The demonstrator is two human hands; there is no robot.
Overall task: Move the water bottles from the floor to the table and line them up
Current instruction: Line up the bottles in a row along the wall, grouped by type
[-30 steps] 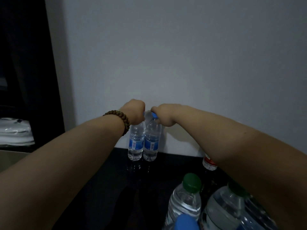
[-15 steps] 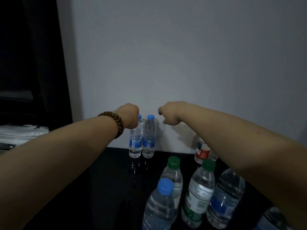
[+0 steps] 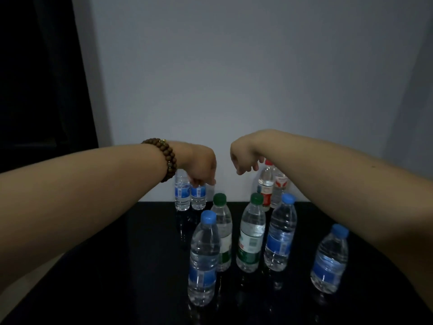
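We look from a single wide-angle camera worn on the head, facing forward and somewhat down across the dark worktop toward the pale wall at its far edge. The left forearm and right forearm reach in from the near corners, so we sit close, with the nearest bottles standing just below us.

My left hand hangs in front of two small blue-labelled bottles at the table's far edge, hiding their caps. My right hand hangs loosely curled beside it, empty.
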